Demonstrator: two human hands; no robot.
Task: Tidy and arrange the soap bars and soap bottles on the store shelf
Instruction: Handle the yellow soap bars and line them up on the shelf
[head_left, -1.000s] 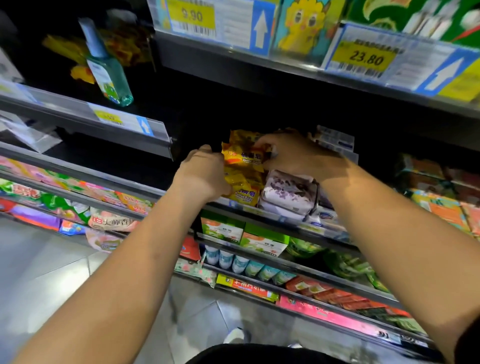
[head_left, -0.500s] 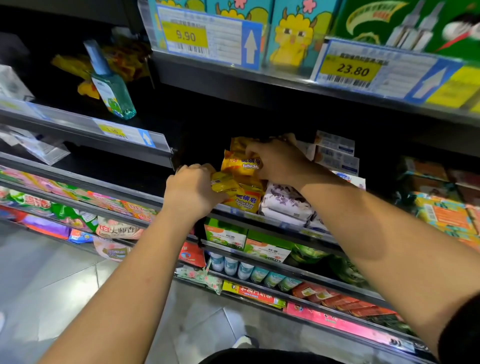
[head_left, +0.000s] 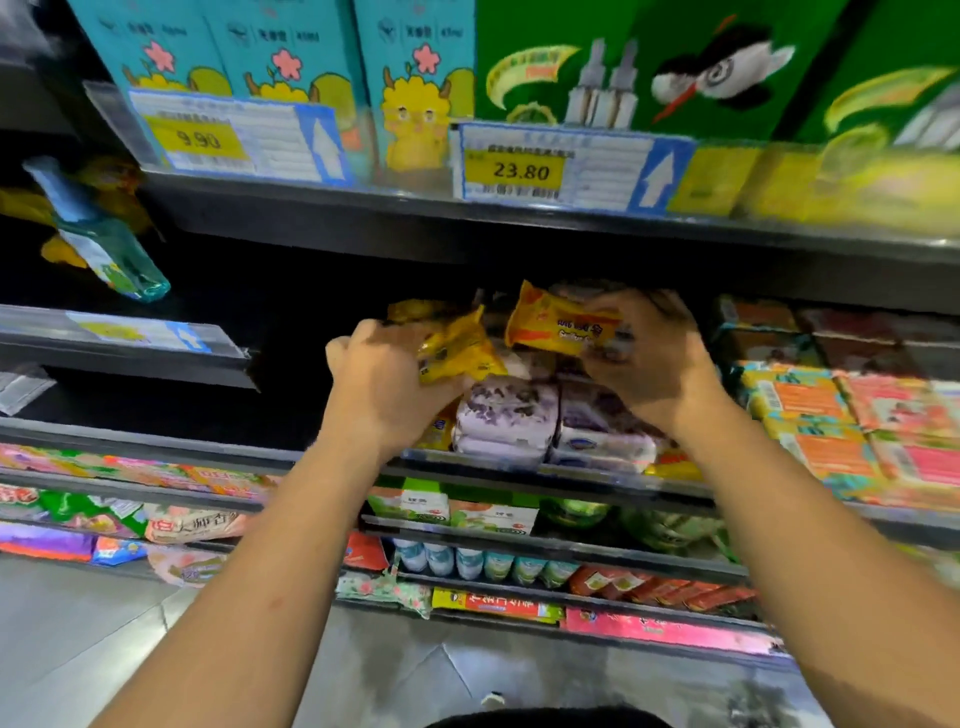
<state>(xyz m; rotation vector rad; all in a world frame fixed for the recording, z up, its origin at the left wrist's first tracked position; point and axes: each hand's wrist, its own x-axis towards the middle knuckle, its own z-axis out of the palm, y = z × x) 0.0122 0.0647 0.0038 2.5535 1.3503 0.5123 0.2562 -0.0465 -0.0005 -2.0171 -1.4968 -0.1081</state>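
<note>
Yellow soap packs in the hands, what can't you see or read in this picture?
All in the head view:
1. The yellow soap pack: the right hand covers the end of its label, so the wording is cut short.
2. The crumpled yellow pack: the left hand hides its lower part, and motion blur smears its print.
3. The 9.90 price tag: its small print is too blurred to read.

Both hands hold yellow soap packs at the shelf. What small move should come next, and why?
Likely lower the upper yellow pack in the right hand beside the tilted yellow pack that the left hand grips; it hangs above the purple packs, not with its kind.
</note>
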